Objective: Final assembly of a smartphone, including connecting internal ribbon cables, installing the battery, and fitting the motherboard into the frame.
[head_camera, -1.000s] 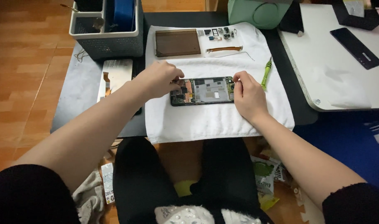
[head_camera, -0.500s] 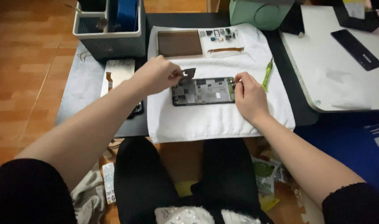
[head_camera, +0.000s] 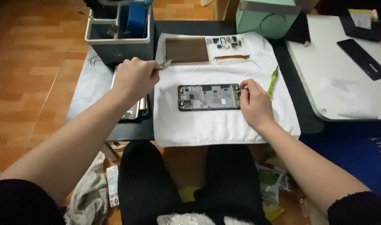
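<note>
White towel on the dark table is the work surface; opened phone lies flat at its centre, long axis L-R, back cover off, boards and shields exposed.

L hand is up and off to the left of the phone, over the towel's left edge, fingers pinched shut on a small grey metal piece. Looks like a shield plate or bracket, but too small to say for sure. Piece is clear of the phone, in the air, near the brown panel.

R hand rests on the towel at the phone's right end, fingertips touching that end, holding the frame steady. Can't tell if anything tiny is pinched between them.

Step, as I read it: teardown, one internal part just out of the chassis and on its way to the parts row. Small parts and a thin strip lie along the towel's top edge, beside the panel.

Next move calls for: setting the piece down w/ the others, apart from them so nothing gets mixed. Green screwdriver lies just right of the R hand, close enough to grab. Grey bin stands behind the L hand.
</note>
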